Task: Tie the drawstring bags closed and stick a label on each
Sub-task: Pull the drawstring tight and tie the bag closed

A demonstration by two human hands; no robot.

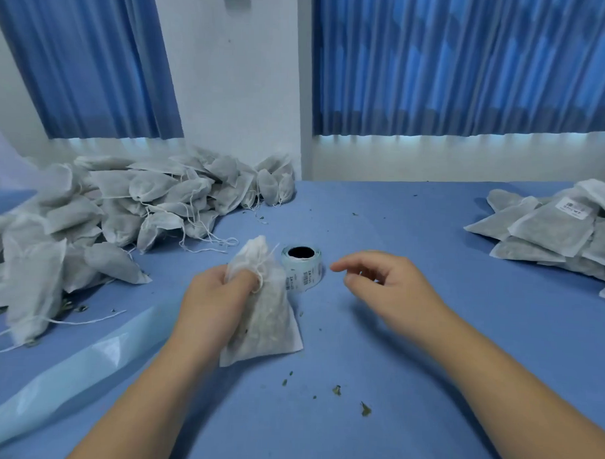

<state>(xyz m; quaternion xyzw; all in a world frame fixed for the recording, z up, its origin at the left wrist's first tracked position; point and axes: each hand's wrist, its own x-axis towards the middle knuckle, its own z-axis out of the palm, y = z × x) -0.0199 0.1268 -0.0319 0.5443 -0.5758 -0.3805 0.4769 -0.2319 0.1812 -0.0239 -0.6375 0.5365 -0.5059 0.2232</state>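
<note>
Left hand (216, 295) grips bag (267, 317) neck, bag upright on table (393, 352), greenish fill inside. Right hand (385, 283) loosely curled, empty, beside label roll (301, 268). Bag piles (99, 205) left and right.

Head cam (wide-angle) looks fwd & down, close over table (321, 436).

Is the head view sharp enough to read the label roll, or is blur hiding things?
Head view: the right hand is motion-blurred; the small pale-blue label roll shows print too soft to read; the left hand gripping the white fabric drawstring bag is sharper.
</note>
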